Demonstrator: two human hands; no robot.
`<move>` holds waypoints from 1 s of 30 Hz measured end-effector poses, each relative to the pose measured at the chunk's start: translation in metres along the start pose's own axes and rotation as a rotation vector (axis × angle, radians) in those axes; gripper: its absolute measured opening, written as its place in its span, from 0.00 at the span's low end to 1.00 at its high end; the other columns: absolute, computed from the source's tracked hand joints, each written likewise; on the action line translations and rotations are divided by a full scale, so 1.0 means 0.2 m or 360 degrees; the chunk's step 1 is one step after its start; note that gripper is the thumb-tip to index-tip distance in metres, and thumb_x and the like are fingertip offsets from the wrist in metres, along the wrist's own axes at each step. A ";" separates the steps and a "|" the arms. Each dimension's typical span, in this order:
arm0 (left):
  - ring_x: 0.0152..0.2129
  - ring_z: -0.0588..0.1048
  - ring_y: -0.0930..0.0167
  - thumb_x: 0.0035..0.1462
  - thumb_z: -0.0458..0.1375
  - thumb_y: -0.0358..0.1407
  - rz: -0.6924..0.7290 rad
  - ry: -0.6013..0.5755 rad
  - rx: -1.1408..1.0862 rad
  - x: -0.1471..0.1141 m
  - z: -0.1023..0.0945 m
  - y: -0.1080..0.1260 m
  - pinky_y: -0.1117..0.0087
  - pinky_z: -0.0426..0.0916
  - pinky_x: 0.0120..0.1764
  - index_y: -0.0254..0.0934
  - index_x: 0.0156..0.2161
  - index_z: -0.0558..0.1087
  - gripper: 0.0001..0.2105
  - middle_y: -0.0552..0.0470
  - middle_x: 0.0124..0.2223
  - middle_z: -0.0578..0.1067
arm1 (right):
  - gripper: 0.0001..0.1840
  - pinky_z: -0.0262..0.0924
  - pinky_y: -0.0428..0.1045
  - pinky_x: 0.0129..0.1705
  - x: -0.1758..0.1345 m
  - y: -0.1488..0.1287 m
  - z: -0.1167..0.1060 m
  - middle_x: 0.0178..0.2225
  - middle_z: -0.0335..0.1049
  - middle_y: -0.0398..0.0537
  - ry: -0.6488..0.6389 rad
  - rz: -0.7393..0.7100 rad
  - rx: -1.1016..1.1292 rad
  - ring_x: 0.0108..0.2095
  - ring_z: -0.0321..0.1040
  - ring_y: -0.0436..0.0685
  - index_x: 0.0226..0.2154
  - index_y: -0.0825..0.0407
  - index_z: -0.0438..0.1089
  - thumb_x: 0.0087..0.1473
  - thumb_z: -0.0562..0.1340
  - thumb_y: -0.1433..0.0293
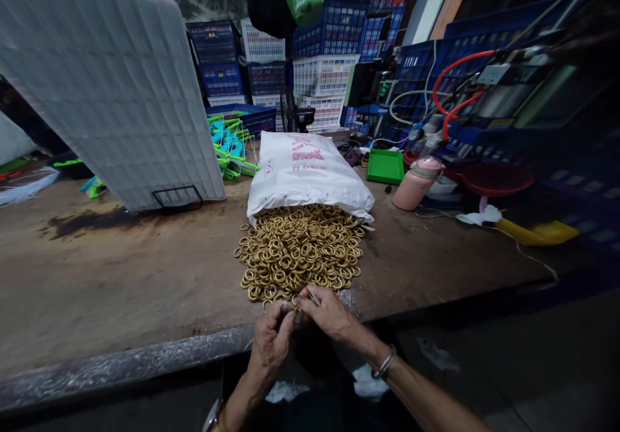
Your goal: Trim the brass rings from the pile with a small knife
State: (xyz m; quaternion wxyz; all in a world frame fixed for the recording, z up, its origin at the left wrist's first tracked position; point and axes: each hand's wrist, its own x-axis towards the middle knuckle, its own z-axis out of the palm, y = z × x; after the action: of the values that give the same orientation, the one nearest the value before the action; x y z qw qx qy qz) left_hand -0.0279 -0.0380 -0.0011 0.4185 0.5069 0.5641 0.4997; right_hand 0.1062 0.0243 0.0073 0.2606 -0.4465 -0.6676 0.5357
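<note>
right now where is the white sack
In the head view, the white sack lies near the centre of the table, just behind the pile of gold-coloured rings at its mouth, with the green tray to its right.

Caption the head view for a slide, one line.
Left hand and right hand, close together, before a heap of gold-coloured rings at the mouth of a white sack.

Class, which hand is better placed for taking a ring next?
Probably the left hand: rings lie just beyond it; the right hand appears to pinch a slim metallic object. What the left holds is unclear.
</note>
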 end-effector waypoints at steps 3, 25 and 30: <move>0.17 0.62 0.77 0.51 0.54 0.41 -0.0150 -0.0022 -0.0101 -0.01 0.01 -0.01 0.76 0.58 0.22 0.36 0.29 0.69 0.10 0.57 0.21 0.65 | 0.10 0.46 0.41 0.22 0.00 -0.01 0.01 0.17 0.54 0.36 0.0059 -0.0011 -0.0165 0.21 0.50 0.45 0.19 0.54 0.60 0.47 0.54 0.66; 0.12 0.60 0.82 0.47 0.55 0.49 -0.0506 -0.0139 -0.0577 0.00 0.02 -0.03 0.80 0.54 0.16 0.36 0.28 0.62 0.17 0.59 0.20 0.65 | 0.12 0.44 0.44 0.27 -0.08 0.01 0.03 0.24 0.66 0.44 -0.0097 -0.0244 -0.1133 0.26 0.59 0.50 0.30 0.52 0.62 0.40 0.51 0.80; 0.11 0.60 0.81 0.46 0.55 0.50 -0.0512 -0.0129 -0.0514 -0.02 0.01 0.00 0.80 0.55 0.15 0.35 0.26 0.63 0.17 0.59 0.19 0.66 | 0.14 0.41 0.45 0.27 -0.07 0.00 0.05 0.25 0.67 0.46 -0.0068 -0.0137 -0.1352 0.26 0.60 0.51 0.32 0.53 0.61 0.40 0.50 0.80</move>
State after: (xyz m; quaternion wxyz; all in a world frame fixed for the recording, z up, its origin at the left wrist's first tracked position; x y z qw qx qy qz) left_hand -0.0257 -0.0415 -0.0021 0.5907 0.3566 0.5332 0.4894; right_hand 0.1047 0.0083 0.0072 0.0618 -0.4748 -0.8522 0.2108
